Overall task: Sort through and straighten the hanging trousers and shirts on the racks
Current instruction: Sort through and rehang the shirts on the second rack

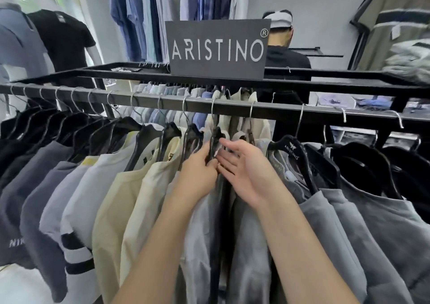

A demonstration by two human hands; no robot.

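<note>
My left hand [200, 167] grips the black hanger [216, 136] on the rail [172, 101]. My right hand [246, 173], fingers loose, touches it. Cream shirts [125, 199] hang left of the grip, grey shirts [363, 222] right.

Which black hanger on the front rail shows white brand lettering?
The hanger just right of the right hand, carrying a grey shirt: its face reads ARISTINO in white. No lettering shows on the others.

grey, cream shirts [130, 187] hung on rack [232, 104]
</note>
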